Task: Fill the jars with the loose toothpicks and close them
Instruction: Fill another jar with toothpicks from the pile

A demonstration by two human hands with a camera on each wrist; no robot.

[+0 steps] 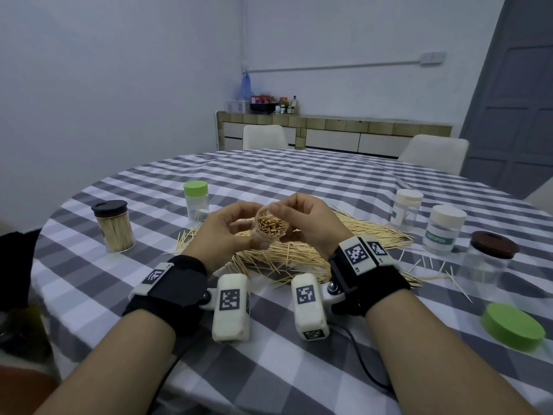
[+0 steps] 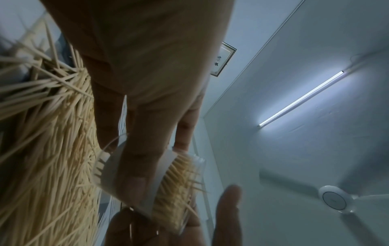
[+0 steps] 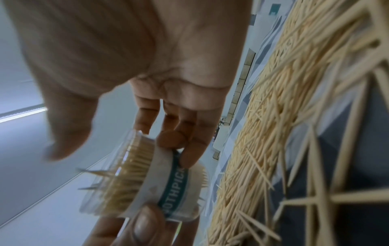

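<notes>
The fingers [image 2: 134, 174] of the left hand [image 1: 221, 232] are curled round the side of a small clear jar [image 1: 270, 230], and the thumb presses on its white label, so this hand carries it. Going from left to right on the table [image 1: 299, 181], there is first a full jar with a black lid [image 1: 112, 226], then a nearly empty jar with a green lid [image 1: 196, 203], both well apart from the hands. In the middle, the held jar is lifted above the pile of loose toothpicks [image 1: 299, 253]. It is tilted, with its open mouth turned up and toward the person, and it looks already packed with toothpicks; a few tips stick out over the rim. The right hand [image 1: 311, 223] is on the other side of it: its fingertips [image 3: 187, 158] touch the label near the bottom, while the thumb stands free above the mouth, so I judge it only steadies the jar. Further right stand two jars with white lids [image 1: 426, 217], then a nearly empty jar with a brown lid [image 1: 490, 259], and at the near right edge a loose green lid [image 1: 513, 326] lies alone. The jar's long axis runs between the two palms, mouth upward. For closing, a lid must come down on that axis. The green lid is nearer to the right hand, but I cannot tell that it belongs to this jar.
</notes>
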